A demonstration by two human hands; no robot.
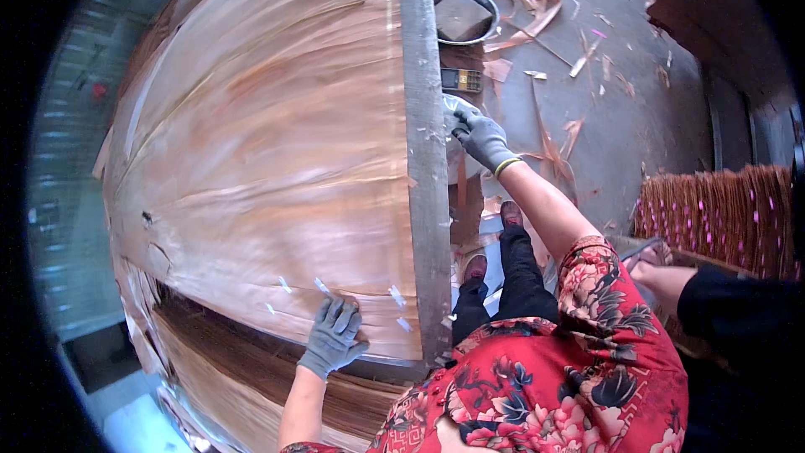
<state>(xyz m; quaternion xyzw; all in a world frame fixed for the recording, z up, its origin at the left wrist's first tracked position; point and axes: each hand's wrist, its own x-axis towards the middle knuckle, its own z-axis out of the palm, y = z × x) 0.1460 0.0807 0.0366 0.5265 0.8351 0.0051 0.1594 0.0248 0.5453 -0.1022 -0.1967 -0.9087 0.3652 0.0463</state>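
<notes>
A large thin sheet of wood veneer [268, 143] lies flat on a stack in front of me, with short strips of clear tape [323, 286] stuck near its close edge. My left hand [333, 337], in a grey glove, presses flat on the sheet's near edge beside those tape strips. My right hand [482, 138], also grey-gloved, reaches out past the grey metal rail [426, 159] along the sheet's right side and grips a crumpled whitish piece [457, 106], perhaps tape or plastic. A red flowered top covers my body at the bottom.
A metal bowl [465, 15] and a small dark device [461, 80] sit beyond the right hand. Veneer scraps [549, 147] litter the grey floor. A reddish-brown stack with pink specks [721, 210] stands right. Another person's hand and dark sleeve [721, 298] come in from the right.
</notes>
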